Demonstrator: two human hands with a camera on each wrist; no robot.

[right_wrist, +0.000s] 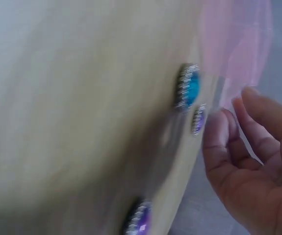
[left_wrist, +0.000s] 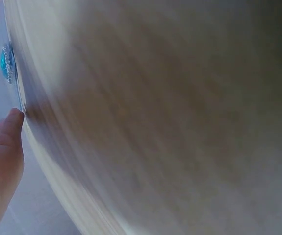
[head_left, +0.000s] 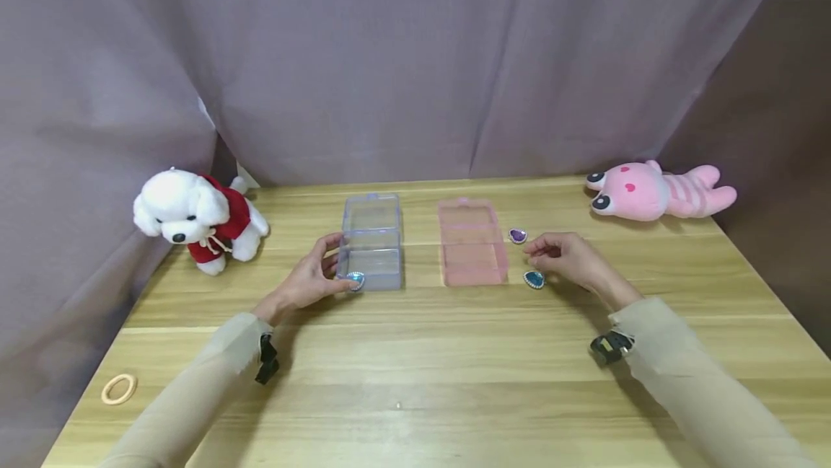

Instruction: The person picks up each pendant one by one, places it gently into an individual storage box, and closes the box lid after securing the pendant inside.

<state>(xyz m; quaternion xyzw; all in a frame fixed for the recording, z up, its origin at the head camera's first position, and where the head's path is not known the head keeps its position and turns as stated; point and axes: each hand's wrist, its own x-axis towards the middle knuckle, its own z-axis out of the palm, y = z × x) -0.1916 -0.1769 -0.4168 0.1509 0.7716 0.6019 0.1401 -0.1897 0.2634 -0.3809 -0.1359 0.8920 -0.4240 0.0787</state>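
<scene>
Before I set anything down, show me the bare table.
Widest: the table between left sleeve and right sleeve, bar a tiny speck. Narrower: between bluish box and pink box. Crowded: right of the pink box, with gems and the right hand.

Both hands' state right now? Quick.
Left hand: open, thumb and fingers against the bluish clear box.
Right hand: open, fingers loosely curled, nothing visibly held.
</scene>
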